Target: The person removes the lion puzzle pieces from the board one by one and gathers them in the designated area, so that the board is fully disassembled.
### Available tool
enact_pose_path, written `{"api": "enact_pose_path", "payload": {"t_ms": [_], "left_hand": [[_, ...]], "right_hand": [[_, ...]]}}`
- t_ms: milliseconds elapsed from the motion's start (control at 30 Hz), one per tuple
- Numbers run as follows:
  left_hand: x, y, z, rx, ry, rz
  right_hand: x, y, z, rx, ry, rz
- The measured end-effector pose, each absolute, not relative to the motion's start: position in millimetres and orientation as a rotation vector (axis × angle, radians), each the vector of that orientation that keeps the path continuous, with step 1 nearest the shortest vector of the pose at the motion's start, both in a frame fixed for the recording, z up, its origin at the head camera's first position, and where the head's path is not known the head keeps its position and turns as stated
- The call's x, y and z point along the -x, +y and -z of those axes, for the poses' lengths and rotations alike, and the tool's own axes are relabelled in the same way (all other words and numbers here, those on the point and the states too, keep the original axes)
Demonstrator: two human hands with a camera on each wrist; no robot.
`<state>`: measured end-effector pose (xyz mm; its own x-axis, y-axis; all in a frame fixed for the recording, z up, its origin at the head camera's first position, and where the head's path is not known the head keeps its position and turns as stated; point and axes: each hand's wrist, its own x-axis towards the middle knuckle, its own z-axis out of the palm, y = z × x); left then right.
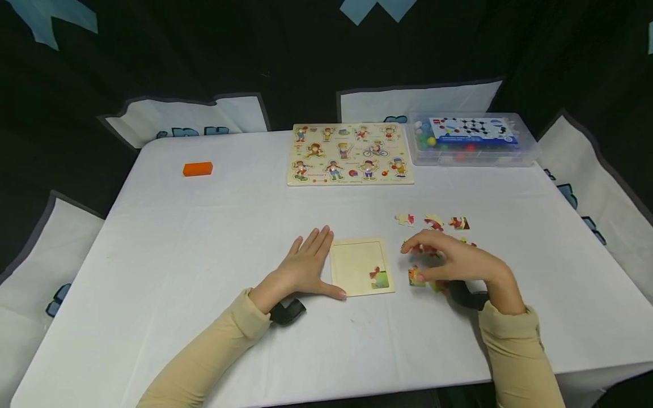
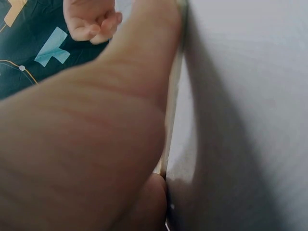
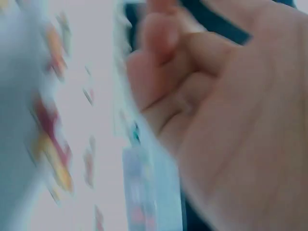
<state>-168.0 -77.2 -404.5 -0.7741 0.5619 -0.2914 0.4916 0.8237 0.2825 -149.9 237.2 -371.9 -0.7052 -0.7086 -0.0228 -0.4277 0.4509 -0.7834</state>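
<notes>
My left hand (image 1: pixel 306 268) rests along the left edge of a small wooden puzzle board (image 1: pixel 354 263), fingers straight and thumb spread to its lower corner. One picture piece (image 1: pixel 380 279) lies in the board's lower right corner. To the right, my right hand (image 1: pixel 451 258) hovers over loose jigsaw pieces, with thumb and forefinger apart. Nearest its thumb is a green and orange piece (image 1: pixel 416 276); other pieces are partly hidden beneath the hand. In the right wrist view, the fingers (image 3: pixel 149 82) are loosely bent with nothing visible between them, and blurred pieces (image 3: pixel 50 139) lie beyond.
Above the right hand lie several more pieces (image 1: pixel 433 222). A peg puzzle board with cartoon children (image 1: pixel 352 154) is at the back, beside a clear plastic box (image 1: pixel 471 140) of coloured parts. An orange block (image 1: pixel 198 169) sits at the back left of the white-covered table (image 1: pixel 204 238).
</notes>
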Motion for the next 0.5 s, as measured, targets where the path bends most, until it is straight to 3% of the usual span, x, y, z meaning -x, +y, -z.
{"api": "enact_pose_path", "payload": {"t_ms": [200,500], "left_hand": [[167.6,-76.1,403.5,-0.811,2.643,-0.28],[169.4,-77.2,404.3,-0.796,2.642,-0.255]], "right_hand": [[148.2,197.5,384.6,0.998,2.418,0.911],[149.1,187.2,392.4,0.97,2.472,0.817]]}}
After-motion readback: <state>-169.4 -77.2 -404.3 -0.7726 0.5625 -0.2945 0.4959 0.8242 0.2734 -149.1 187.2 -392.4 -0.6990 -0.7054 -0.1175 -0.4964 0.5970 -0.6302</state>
